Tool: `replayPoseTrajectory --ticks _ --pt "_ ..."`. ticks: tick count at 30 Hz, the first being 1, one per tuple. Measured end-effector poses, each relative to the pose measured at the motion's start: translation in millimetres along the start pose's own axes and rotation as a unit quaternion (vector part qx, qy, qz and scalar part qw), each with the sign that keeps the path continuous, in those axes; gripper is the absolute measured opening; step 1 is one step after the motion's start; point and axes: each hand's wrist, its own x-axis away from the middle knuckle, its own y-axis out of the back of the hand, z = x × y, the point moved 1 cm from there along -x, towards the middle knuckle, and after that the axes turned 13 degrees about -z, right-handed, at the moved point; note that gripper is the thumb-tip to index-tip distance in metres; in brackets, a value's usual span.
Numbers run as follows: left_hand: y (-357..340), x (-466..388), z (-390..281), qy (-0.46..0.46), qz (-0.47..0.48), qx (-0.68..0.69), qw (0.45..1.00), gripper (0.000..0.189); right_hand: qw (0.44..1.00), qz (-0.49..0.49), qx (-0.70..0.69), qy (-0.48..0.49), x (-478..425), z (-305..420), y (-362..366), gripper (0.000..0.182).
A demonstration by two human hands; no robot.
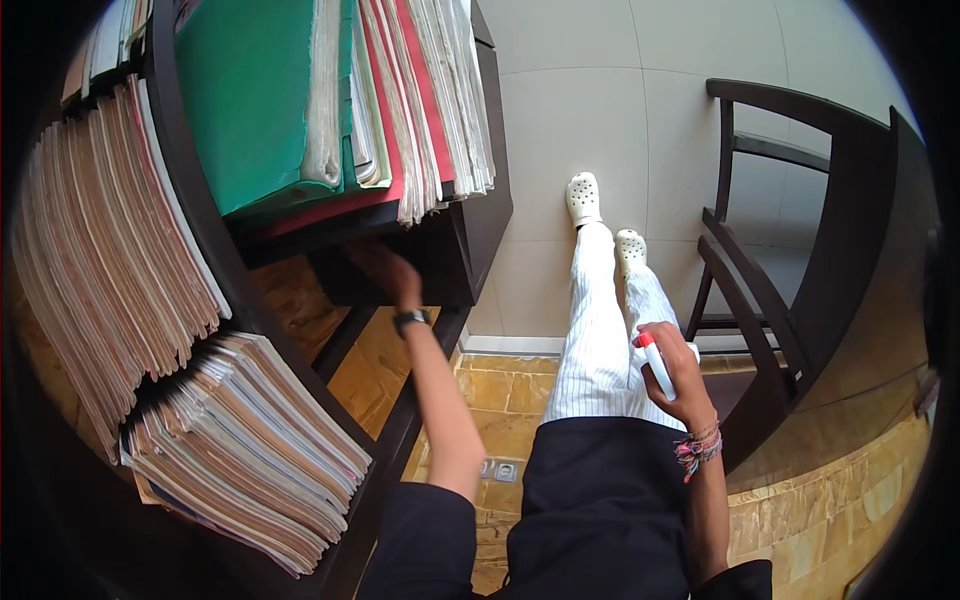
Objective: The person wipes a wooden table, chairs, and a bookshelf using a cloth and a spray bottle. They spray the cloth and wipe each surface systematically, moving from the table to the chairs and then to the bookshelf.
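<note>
My left hand (386, 271) reaches under a dark shelf board that bears upright files. It is blurred and shaded, and whether it holds something there I cannot tell. Above it stand a green folder (251, 97), a red folder (424, 105) and worn paper files (457, 112). In front of my trousers, my right hand (679, 367) grips a white bottle (658, 369) with a red top. A small white piece, partly hidden, shows beside the fingers of that hand.
Tightly packed paper folders (112, 240) and another row of files (255, 450) fill the shelving at left. A dark wooden chair (810, 105) stands at right. A wall socket (505, 472) is set in the yellow stone wall (517, 412).
</note>
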Motion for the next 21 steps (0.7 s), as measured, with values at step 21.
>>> replayPoseTrajectory --ticks 21 --pt "11.9 -29.4 -26.5 0.074 0.329 -0.316 0.887 0.061 0.999 -0.031 0.009 -0.011 -13.2 -2.5 -7.1 0.038"
